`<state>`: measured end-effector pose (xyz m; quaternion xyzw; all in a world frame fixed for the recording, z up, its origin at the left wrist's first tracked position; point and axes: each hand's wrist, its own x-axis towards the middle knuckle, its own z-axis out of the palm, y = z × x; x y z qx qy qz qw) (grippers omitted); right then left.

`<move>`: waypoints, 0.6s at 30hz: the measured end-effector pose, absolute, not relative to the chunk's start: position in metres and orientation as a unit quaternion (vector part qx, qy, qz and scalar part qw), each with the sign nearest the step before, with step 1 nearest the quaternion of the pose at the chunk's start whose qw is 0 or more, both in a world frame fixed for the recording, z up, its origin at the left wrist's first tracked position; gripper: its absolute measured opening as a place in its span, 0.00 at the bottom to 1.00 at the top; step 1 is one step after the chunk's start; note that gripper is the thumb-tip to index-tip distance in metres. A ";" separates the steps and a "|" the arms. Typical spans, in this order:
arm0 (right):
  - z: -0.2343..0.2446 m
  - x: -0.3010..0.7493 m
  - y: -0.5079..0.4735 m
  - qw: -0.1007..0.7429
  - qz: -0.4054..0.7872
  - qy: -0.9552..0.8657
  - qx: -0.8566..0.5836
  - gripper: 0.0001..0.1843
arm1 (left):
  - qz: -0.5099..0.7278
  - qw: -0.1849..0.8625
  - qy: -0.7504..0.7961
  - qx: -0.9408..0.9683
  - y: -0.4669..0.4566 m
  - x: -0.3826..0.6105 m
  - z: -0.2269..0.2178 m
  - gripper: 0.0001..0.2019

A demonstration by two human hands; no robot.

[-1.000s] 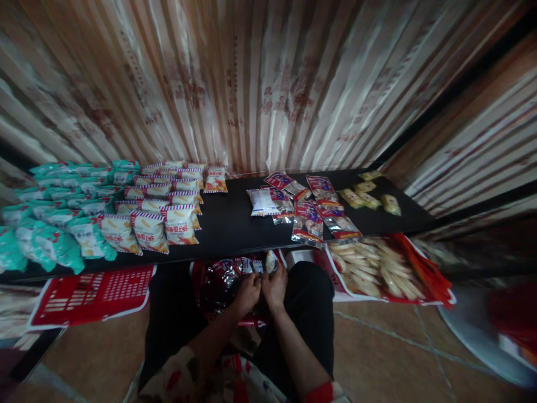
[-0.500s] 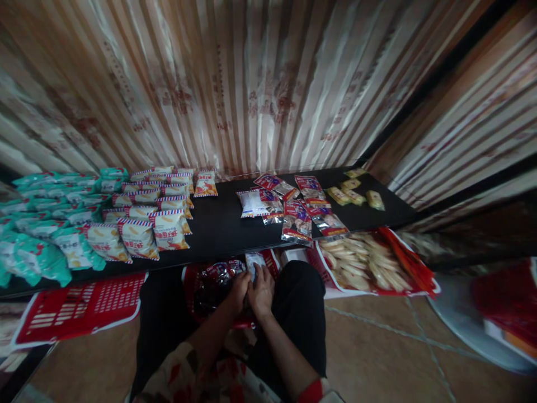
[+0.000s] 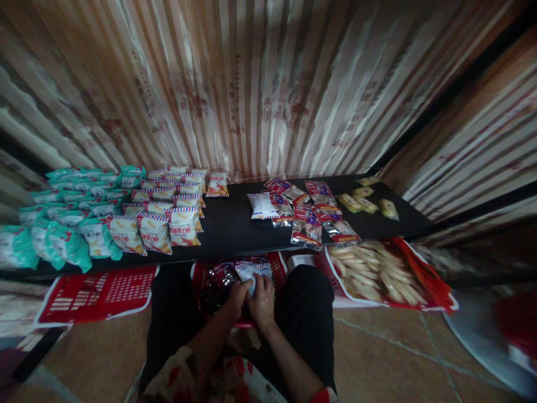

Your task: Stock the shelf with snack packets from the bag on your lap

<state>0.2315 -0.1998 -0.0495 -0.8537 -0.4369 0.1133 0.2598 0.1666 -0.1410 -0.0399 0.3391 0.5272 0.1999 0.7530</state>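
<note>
My left hand (image 3: 236, 296) and my right hand (image 3: 263, 299) are side by side between my knees, over a red basket (image 3: 277, 262) of shiny snack packets. Both have curled fingers on a white and blue packet (image 3: 252, 271) at the top of the basket. Just above runs a black shelf (image 3: 229, 224) laid with rows of snack bags.
Teal bags (image 3: 59, 238) and red-white striped bags (image 3: 168, 221) fill the shelf's left. Red foil packets (image 3: 308, 215) and small yellow packs (image 3: 363, 201) lie to the right. An empty red basket (image 3: 100, 291) sits at left, a tray of pale biscuits (image 3: 375, 274) at right. A striped curtain hangs behind.
My hands have stayed together at the basket and now hold a white packet lifted from it. The view has shifted slightly.
</note>
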 end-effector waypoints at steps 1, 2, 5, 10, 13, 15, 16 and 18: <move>-0.049 0.231 -0.200 0.252 0.120 -0.444 -0.851 0.26 | 0.202 0.751 0.533 0.334 -0.142 0.165 -0.040 0.18; -0.049 0.232 -0.201 0.249 0.128 -0.453 -0.846 0.26 | 0.203 0.748 0.540 0.328 -0.143 0.164 -0.040 0.17; -0.048 0.232 -0.201 0.250 0.141 -0.475 -0.832 0.27 | 0.195 0.747 0.554 0.313 -0.146 0.156 -0.042 0.16; -0.047 0.234 -0.200 0.251 0.144 -0.502 -0.815 0.35 | 0.192 0.755 0.549 0.302 -0.146 0.139 -0.046 0.14; -0.045 0.236 -0.199 0.257 0.169 -0.525 -0.794 0.34 | 0.210 0.741 0.555 0.313 -0.143 0.129 -0.049 0.19; -0.044 0.236 -0.199 0.259 0.196 -0.533 -0.782 0.33 | 0.225 0.722 0.562 0.335 -0.140 0.122 -0.049 0.24; -0.044 0.236 -0.199 0.260 0.209 -0.533 -0.777 0.34 | 0.234 0.711 0.563 0.351 -0.138 0.120 -0.049 0.26; -0.045 0.236 -0.198 0.261 0.235 -0.527 -0.774 0.33 | 0.252 0.690 0.554 0.392 -0.134 0.113 -0.048 0.30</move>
